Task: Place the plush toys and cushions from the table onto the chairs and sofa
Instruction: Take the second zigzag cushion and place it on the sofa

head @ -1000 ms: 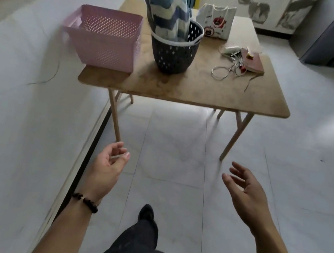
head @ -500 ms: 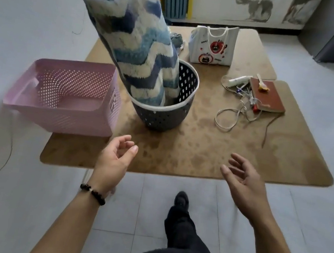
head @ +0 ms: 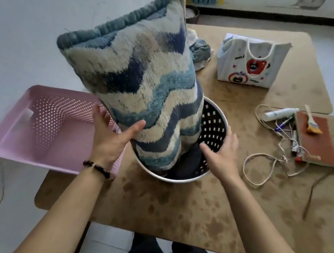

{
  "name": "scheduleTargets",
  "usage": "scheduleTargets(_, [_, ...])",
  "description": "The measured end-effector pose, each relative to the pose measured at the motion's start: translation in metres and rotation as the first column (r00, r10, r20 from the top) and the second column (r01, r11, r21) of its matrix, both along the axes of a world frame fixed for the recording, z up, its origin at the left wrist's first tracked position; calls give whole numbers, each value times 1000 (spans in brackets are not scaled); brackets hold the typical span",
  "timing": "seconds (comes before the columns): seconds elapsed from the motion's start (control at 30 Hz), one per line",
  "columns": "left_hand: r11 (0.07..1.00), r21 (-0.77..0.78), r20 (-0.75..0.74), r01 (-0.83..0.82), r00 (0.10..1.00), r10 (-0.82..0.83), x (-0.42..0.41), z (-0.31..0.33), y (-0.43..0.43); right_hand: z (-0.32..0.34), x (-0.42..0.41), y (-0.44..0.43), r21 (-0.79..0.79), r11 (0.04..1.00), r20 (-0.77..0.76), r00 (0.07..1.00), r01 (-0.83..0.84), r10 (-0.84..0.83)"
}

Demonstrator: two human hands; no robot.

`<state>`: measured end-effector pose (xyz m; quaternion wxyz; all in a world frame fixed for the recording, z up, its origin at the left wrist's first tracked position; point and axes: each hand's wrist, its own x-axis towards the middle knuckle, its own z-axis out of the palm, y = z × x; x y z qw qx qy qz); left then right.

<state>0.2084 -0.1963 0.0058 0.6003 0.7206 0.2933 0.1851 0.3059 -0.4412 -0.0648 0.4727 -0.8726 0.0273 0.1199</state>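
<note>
I have stepped up to the tabletop (head: 183,210); left hand (head: 110,138) and right hand (head: 220,154) now flank the cushion (head: 137,85), grips spread, thumb touching. It stands in the round basket (head: 214,123), pink basket (head: 41,127) at nine o'clock.

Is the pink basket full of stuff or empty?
Empty. The pink basket shows its bare holed floor and walls, nothing inside. The left hand hides only its near right corner.

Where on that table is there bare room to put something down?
The near strip of the table, in front of the round basket, is bare, as is the far right corner behind the white bag. The right side is crowded with cords and a notebook.
</note>
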Motion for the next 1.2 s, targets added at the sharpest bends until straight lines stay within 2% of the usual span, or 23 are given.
scheduleTargets(0.1, [982, -139, 38, 130, 991, -126, 34, -14, 8, -14, -2, 15, -16, 994, 23, 994, 105, -105])
scheduleTargets(0.17, [976, -152, 37, 157, 987, -153, 50, -19, 1, -13, -1, 17, -50, 990, 16, 992, 129, -128])
scheduleTargets(0.37, [994, -106, 156, 35, 988, -18, 67, -11, -29, -9, -6, 29, -71, 978, 5, 980, 197, -197])
scheduleTargets(0.53, [971, -213, 350, 107, 936, -27, 78, 47, -33, -9, -7, 41, -78, 969, -10, 972, 233, -235])
scheduleTargets(0.7, [953, -222, 507, 206, 859, -68, 72, 122, -20, -10, -8, 42, -42, 968, 31, 968, 249, -248])
scheduleTargets(0.8, [951, -205, 591, 231, 804, -69, 64, 149, -6, -9, -7, 40, -14, 972, -40, 972, 233, -234])
scheduleTargets(0.9, [938, -209, 645, 275, 760, -80, 52, 160, 5, 6, 0, 36, -54, 986, -140, 977, 156, -162])
scheduleTargets(0.93, [931, -216, 657, 296, 749, -85, 48, 162, 8, 22, 6, 36, -21, 986, -93, 981, 166, -168])
scheduleTargets(1.0, [914, -229, 673, 335, 733, -100, 43, 164, 16, 67, 22, 39, 209, 962, 128, 970, 176, -206])
scheduleTargets(1.07, [896, -253, 683, 365, 723, -102, 39, 167, 23, 116, 38, 41, 401, 916, 349, 926, -10, -143])
scheduleTargets(1.13, [869, -286, 694, 404, 712, -103, 37, 169, 26, 160, 42, 44, 505, 843, 385, 922, -184, -29])
scheduleTargets(1.2, [828, -338, 696, 446, 711, -99, 35, 173, 28, 199, 36, 50, 556, 799, 374, 927, -228, 5])
